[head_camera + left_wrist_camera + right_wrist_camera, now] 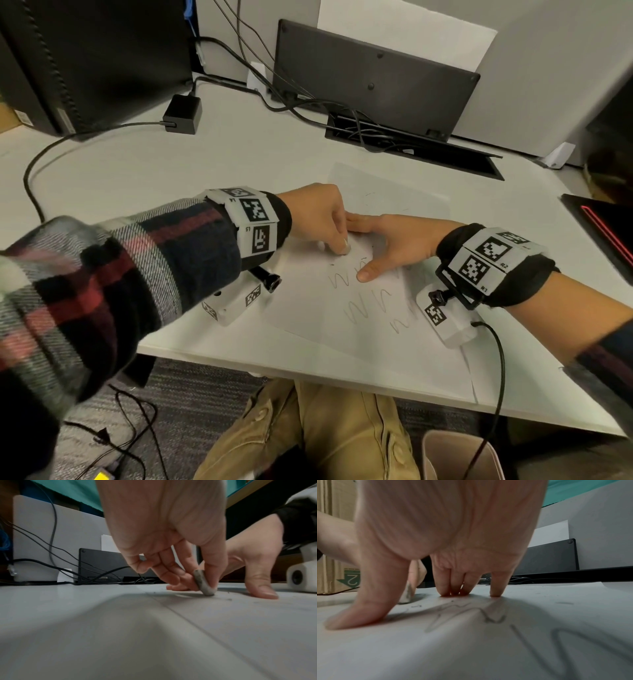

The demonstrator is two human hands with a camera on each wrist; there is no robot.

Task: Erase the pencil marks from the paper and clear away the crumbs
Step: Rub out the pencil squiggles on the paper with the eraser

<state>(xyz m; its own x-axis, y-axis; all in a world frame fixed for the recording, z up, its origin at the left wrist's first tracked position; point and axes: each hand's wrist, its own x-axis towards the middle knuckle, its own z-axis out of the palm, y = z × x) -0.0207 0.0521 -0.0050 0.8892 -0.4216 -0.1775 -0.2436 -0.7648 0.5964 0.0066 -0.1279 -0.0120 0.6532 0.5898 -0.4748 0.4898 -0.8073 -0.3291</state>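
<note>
White desk [171,164], grey partition wall [548,68], grey carpet floor [205,394], black cables [30,171].

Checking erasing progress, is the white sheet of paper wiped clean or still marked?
Still marked: grey pencil squiggles remain on the white paper sheet.

The left hand [317,216] points down with its fingers pinched together. The right hand [397,240] lies spread out, fingertips [495,593] pressing down.
</note>
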